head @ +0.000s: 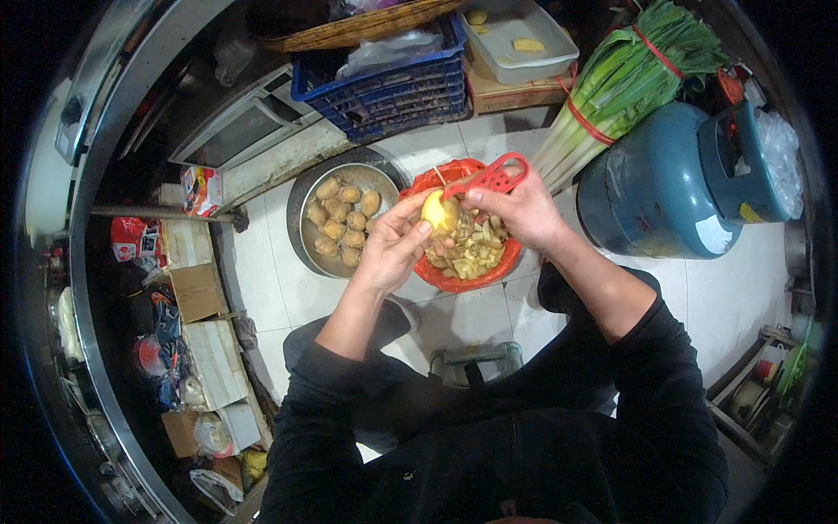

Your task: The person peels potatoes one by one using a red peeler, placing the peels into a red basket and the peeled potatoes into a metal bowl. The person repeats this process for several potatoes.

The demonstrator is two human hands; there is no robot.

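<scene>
My left hand (pixel 396 245) holds a partly peeled potato (pixel 435 211), bright yellow where the skin is off and brown on its right side. In my right hand (pixel 524 208) is a red plastic peeler (pixel 491 178), its head at the top of the potato. Both hands are over a basin lined with a red plastic bag (pixel 452 283), which holds a heap of potato peelings (pixel 468 255). Left of it, a round metal pot (pixel 313 254) contains several unpeeled-looking brown potatoes (pixel 337 209) in what looks like water.
A blue plastic crate (pixel 393 98) and a white tray (pixel 524 69) with a few yellow pieces stand ahead. Bundled leeks (pixel 609 98) lean by a blue gas cylinder (pixel 655 190) at the right. Boxes (pixel 213 360) line the left side. A small stool (pixel 474 357) is between my legs.
</scene>
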